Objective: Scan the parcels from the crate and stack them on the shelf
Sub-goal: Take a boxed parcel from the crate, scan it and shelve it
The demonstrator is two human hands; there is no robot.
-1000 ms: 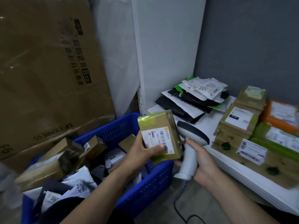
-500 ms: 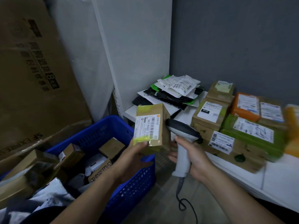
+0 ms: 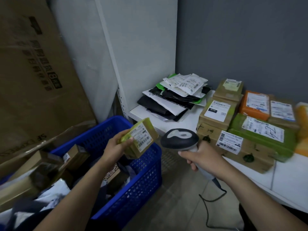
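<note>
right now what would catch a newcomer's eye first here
The small tan cardboard parcel with a white barcode label, gripped in the left hand above the blue plastic crate. Beside it, the right hand grips a grey-and-white handheld scanner before the white shelf.

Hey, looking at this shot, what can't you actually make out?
Head view only:
- Small parcel label: print too small to read.
- Yellow parcel: blurred, cut off by the right edge.
- Blue crate contents: partly hidden by the left hand and forearm.
- Scanner trigger: covered by the right hand.
</note>
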